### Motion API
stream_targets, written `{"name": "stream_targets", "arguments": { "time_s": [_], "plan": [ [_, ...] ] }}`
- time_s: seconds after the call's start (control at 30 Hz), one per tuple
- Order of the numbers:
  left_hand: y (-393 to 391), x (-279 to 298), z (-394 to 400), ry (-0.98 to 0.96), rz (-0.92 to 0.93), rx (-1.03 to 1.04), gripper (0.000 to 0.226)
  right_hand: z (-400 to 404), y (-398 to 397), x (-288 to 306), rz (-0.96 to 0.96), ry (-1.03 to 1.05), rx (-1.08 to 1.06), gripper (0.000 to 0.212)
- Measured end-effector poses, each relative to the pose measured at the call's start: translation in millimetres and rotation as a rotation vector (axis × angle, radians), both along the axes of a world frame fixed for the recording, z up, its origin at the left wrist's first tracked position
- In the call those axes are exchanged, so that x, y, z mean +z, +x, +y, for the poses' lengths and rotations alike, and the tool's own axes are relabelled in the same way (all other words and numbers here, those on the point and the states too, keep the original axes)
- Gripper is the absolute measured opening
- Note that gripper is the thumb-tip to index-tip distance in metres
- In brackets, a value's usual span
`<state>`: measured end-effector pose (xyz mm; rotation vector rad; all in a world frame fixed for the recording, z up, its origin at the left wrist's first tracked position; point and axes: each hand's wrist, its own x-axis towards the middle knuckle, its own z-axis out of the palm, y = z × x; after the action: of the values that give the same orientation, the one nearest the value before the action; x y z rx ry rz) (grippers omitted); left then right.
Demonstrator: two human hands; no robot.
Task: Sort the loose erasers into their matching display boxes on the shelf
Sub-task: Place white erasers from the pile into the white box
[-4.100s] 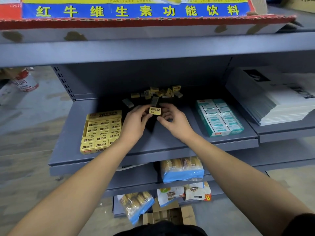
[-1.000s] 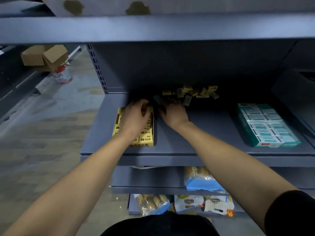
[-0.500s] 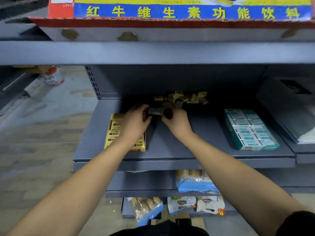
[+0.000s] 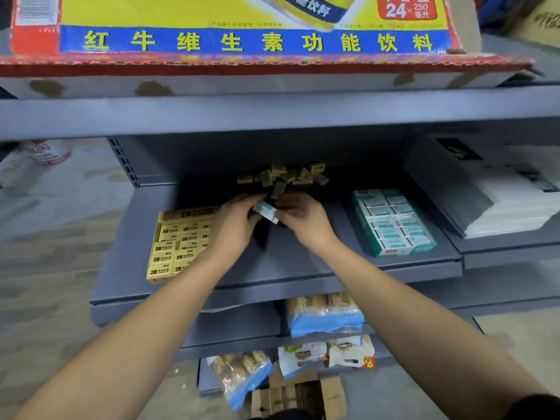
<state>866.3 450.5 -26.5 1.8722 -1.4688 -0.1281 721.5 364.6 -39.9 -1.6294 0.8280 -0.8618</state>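
Both hands meet over the middle of the grey shelf [image 4: 272, 268]. My left hand [image 4: 235, 225] and my right hand [image 4: 306, 221] pinch one white-and-teal eraser [image 4: 266, 211] between their fingertips, tilted. Just behind them lies a heap of several loose yellow erasers [image 4: 285, 176], with a grey one at its front. The yellow 2B display box [image 4: 178, 244] lies on the shelf's left, partly hidden by my left wrist. The teal display box [image 4: 392, 225] of white-and-teal erasers lies on the right.
A stack of white sheets [image 4: 497, 204] fills the neighbouring shelf on the right. A large printed carton [image 4: 242, 40] sits on the shelf above. Snack bags [image 4: 324, 313] lie on the lower shelves and an open cardboard box [image 4: 298, 395] stands on the floor.
Earlier both hands held a yellow 2B eraser and my left hand went to the yellow box. Now they hold a white-and-teal eraser between them, lifted off the shelf. The view tilted up.
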Motion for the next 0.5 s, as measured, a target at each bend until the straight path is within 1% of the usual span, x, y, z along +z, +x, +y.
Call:
{"name": "stream_targets", "arguments": {
  "time_s": [0.07,0.1,0.2,0.27,0.37,0.5],
  "plan": [
    [-2.6,1.3,-3.4,-0.003,0.039,0.000,0.055,-1.0,-2.5,3.0,-0.028,0.104,0.065,0.041],
    [-3.2,0.7,-5.7,0.003,0.053,0.006,0.058,-1.2,-4.9,3.7,-0.028,0.123,0.071,0.045],
    [-6.5,-4.5,-8.9,0.044,0.022,0.001,0.052,-0.6,-12.3,3.3,-0.080,0.148,0.036,0.048],
    [-11.8,-7.3,-10.1,0.062,0.038,-0.057,0.055,-0.8,-15.6,1.6,-0.111,0.163,0.014,0.047],
    [-19.2,-7.7,-11.7,0.085,0.099,-0.128,0.066,-0.6,-20.2,-1.8,-0.060,0.150,-0.020,0.053],
    [-22.2,-6.6,-13.1,0.142,0.046,-0.185,0.068,1.1,-23.8,-1.2,-0.047,0.170,0.044,0.065]
  ]
}}
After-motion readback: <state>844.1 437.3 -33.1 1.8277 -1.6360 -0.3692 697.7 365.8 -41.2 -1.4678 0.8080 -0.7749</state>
